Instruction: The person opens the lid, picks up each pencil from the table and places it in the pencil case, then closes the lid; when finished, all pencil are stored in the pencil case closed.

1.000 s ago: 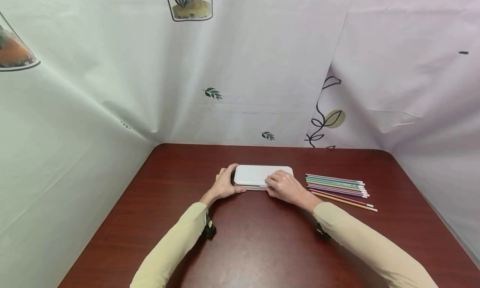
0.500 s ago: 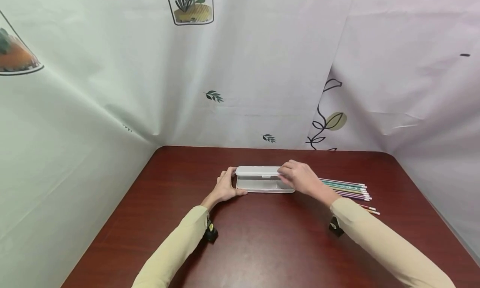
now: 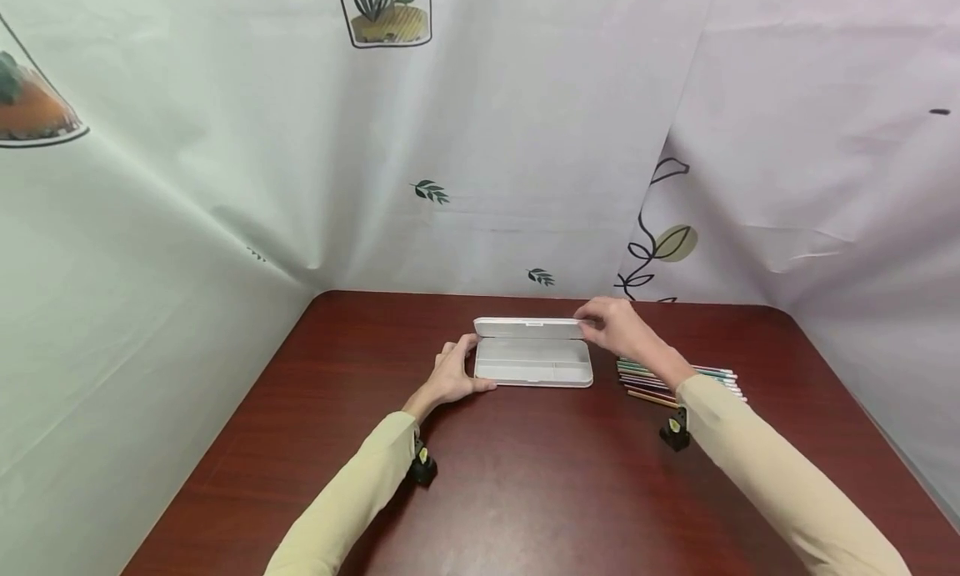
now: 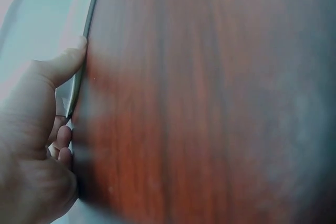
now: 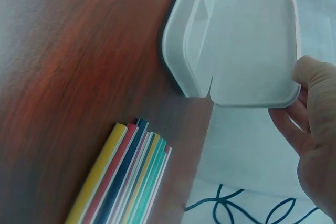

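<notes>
A white pencil case (image 3: 534, 353) lies near the far side of the table with its hinged lid (image 3: 517, 329) raised at the back. Inside, the tray has a divider and no contents show. My left hand (image 3: 448, 378) grips the case's left end, thumb (image 4: 63, 67) on the front edge and fingers around the end. At the lid's right corner, my right hand (image 3: 618, 330) pinches the rim; in the right wrist view the thumb (image 5: 310, 72) lies on one face of the lid (image 5: 254, 51), fingers behind it.
Right of the case lies a row of several coloured pencils (image 3: 645, 383), partly covered by the right forearm in the head view. A white patterned cloth (image 3: 480, 142) hangs behind the reddish-brown table (image 3: 495, 468) and along its sides.
The lid has swung from closed to raised and tilted back. My right hand has moved up, away and rightward with it, while my left hand has stayed at the case's left end.
</notes>
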Tool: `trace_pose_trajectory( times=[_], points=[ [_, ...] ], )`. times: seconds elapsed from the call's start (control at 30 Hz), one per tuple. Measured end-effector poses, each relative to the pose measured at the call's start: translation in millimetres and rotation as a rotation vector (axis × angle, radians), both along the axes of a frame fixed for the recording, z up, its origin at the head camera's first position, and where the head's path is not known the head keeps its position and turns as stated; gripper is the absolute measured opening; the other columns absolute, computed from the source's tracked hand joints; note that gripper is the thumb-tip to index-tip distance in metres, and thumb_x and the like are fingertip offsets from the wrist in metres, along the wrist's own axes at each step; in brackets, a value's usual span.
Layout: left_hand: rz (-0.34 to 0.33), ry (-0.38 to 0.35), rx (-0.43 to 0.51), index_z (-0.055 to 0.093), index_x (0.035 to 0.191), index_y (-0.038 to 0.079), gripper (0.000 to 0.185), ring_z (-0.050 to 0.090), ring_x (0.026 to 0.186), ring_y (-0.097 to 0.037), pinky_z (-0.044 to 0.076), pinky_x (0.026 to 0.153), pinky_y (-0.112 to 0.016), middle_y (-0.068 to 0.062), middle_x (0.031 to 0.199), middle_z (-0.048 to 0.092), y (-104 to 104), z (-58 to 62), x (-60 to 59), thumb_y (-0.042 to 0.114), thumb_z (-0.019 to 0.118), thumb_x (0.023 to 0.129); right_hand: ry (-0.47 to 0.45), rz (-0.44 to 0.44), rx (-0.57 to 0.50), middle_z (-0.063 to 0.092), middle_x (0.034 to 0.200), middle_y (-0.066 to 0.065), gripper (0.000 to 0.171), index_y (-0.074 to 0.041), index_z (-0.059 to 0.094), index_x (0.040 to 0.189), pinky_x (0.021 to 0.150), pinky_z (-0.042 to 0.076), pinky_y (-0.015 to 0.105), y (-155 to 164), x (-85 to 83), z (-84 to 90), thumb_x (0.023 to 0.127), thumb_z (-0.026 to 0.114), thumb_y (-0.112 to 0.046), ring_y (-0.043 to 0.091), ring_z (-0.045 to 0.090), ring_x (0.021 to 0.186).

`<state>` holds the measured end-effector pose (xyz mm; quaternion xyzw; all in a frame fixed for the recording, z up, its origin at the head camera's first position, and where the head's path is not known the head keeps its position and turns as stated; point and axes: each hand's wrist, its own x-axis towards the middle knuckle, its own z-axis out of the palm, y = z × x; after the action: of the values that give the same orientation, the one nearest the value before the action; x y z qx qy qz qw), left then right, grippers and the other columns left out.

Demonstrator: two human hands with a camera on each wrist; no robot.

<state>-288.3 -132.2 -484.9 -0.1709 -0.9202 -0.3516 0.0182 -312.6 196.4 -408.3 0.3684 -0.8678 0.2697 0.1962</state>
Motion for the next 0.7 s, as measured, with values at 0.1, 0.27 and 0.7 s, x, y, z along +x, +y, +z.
trace_pose_trajectory(
  times=[0.1, 0.27, 0.7],
  points=[
    [-0.005, 0.007, -0.011, 0.046, 0.143, 0.009, 0.087, 0.045, 0.113, -0.030, 0.031, 0.096, -0.048, -0.014, 0.126, 0.059, 0, 0.5, -0.8, 0.030, 0.091, 0.072, -0.063, -0.022, -0.063, 0.070, 0.089, 0.010, 0.013, 0.000, 0.075, 0.095, 0.066, 0.053, 0.038, 3, -3.2, -1.0, 0.084, 0.071, 0.006, 0.021, 0.064, 0.076],
    [-0.003, -0.006, -0.035, 0.045, 0.146, 0.014, 0.089, 0.045, 0.115, -0.030, 0.031, 0.094, -0.047, -0.013, 0.122, 0.060, -1, 0.4, -2.0, 0.032, 0.091, 0.072, -0.213, -0.101, -0.119, 0.071, 0.099, 0.012, 0.015, 0.000, 0.074, 0.103, 0.072, 0.053, 0.042, 8, -6.0, -0.7, 0.090, 0.068, 0.000, 0.024, 0.067, 0.084],
    [-0.013, -0.006, -0.044, 0.044, 0.147, 0.013, 0.090, 0.045, 0.116, -0.031, 0.031, 0.094, -0.047, -0.013, 0.121, 0.060, -1, 3.3, -0.7, 0.031, 0.090, 0.072, -0.402, -0.220, -0.256, 0.071, 0.106, 0.018, 0.020, 0.002, 0.073, 0.112, 0.071, 0.051, 0.031, 15, -24.1, -7.2, 0.096, 0.066, -0.008, 0.029, 0.066, 0.090]
  ],
)
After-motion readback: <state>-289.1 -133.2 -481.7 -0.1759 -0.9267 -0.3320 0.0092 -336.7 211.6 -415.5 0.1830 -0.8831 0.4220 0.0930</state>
